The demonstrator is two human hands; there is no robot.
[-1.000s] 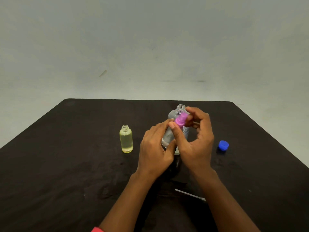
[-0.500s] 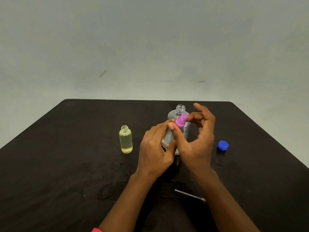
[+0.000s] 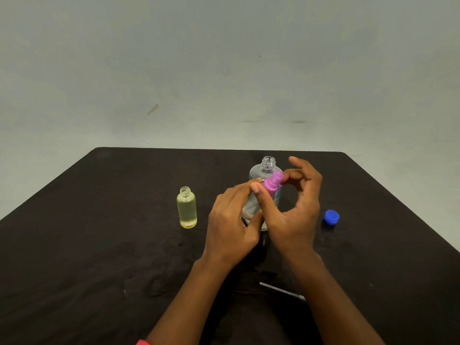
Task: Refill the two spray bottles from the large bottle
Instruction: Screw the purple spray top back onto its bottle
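**Turning the pink spray cap**

My left hand is curled round the second spray bottle, whose body my fingers hide. My right hand pinches its pink spray cap between thumb and forefinger, with the other fingers spread.

I judge this step to be twisting the cap. I should hold the bottle upright and steady, turn only from the fingertips, and keep my knuckles off the large bottle, which stands open just behind. Its blue cap lies to the right on the bench.

The first spray bottle, capless and holding yellowish liquid, stands to the left.

I can read no brand, label or writing on anything.
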